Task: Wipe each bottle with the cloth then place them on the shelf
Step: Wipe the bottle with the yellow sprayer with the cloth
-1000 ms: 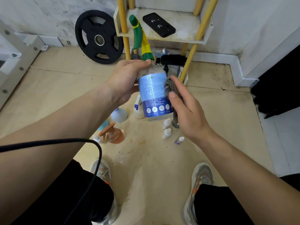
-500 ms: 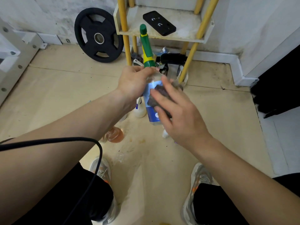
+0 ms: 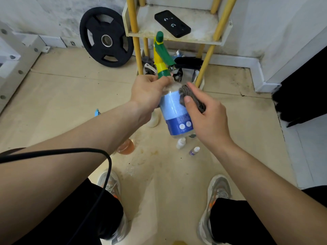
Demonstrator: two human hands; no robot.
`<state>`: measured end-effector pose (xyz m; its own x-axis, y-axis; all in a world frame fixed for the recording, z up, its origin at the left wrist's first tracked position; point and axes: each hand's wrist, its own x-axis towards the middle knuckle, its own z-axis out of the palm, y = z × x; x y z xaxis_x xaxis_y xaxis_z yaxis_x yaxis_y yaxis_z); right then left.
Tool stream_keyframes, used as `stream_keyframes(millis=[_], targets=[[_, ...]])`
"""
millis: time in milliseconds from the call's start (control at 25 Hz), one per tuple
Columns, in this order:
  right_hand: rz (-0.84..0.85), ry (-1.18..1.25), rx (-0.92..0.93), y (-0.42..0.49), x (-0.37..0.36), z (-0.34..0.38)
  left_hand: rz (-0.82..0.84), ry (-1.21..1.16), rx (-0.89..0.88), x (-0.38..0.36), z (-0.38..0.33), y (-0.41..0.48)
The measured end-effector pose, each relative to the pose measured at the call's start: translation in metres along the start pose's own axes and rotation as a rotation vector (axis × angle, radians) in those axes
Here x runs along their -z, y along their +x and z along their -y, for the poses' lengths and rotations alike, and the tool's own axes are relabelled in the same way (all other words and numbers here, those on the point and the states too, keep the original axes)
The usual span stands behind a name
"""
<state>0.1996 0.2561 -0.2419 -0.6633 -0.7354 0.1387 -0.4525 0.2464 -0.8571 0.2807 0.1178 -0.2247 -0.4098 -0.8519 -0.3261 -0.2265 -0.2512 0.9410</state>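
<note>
To wipe well, the left hand (image 3: pixel 148 92) should turn the spray bottle (image 3: pixel 176 114) by its neck while the right hand (image 3: pixel 206 119), pinching the grey cloth (image 3: pixel 192 97) against the label, rubs every side. The bottle is clear, with a blue label and a green-and-yellow trigger head, held tilted in the air in front of the shelf (image 3: pixel 174 35), above small bottles on the floor.

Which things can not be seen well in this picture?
- Spray bottle, head view: label print too small to read; the left hand covers its neck.
- Cloth: mostly under the right hand.
- Orange bottle: top hidden by the left forearm.
- Items under the shelf: dark and cluttered, not identifiable.
</note>
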Motion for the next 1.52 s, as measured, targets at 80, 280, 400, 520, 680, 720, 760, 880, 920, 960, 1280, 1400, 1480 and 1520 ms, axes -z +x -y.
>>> stream_keyframes(millis=[80,280,400,520,680,720,760,880,920,960,1280,1400,1480,1520], targets=[[0.05,0.02,-0.026,-0.009,0.0,-0.008,-0.064,-0.007,0.027,0.008,-0.004,0.009],[0.072,-0.265,0.363,-0.029,-0.016,-0.017,-0.144,-0.046,0.117,0.014,-0.003,0.013],[0.061,-0.381,0.361,-0.025,-0.014,-0.012,-0.132,-0.089,0.163,0.014,-0.002,0.012],[0.062,-0.292,0.255,-0.021,-0.012,-0.009,-0.094,-0.086,0.166,0.015,-0.006,0.011],[0.029,0.078,0.067,-0.016,-0.006,-0.004,0.108,-0.069,0.14,0.022,-0.013,0.017],[0.035,0.218,-0.006,-0.014,-0.003,-0.002,0.159,-0.073,0.135,0.025,-0.014,0.019],[0.048,0.347,-0.065,-0.012,-0.001,-0.001,0.204,-0.101,0.128,0.027,-0.013,0.021],[0.093,0.534,-0.172,-0.007,0.001,-0.001,0.359,-0.258,0.157,0.031,-0.014,0.024],[0.109,0.564,-0.192,-0.007,0.001,-0.001,0.41,-0.302,0.179,0.032,-0.013,0.024],[0.125,0.581,-0.203,-0.007,0.001,0.0,0.448,-0.323,0.193,0.033,-0.014,0.023],[0.134,0.267,-0.024,-0.009,-0.006,0.009,0.352,-0.195,0.068,0.025,-0.013,0.013],[0.059,0.043,0.117,0.0,-0.005,0.008,0.299,-0.1,0.01,0.014,-0.009,0.001],[0.017,-0.083,0.187,0.006,-0.004,0.009,0.288,-0.081,-0.015,0.006,-0.006,-0.007],[0.012,-0.161,0.237,0.007,-0.005,0.009,0.278,-0.086,-0.021,0.003,-0.004,-0.009]])
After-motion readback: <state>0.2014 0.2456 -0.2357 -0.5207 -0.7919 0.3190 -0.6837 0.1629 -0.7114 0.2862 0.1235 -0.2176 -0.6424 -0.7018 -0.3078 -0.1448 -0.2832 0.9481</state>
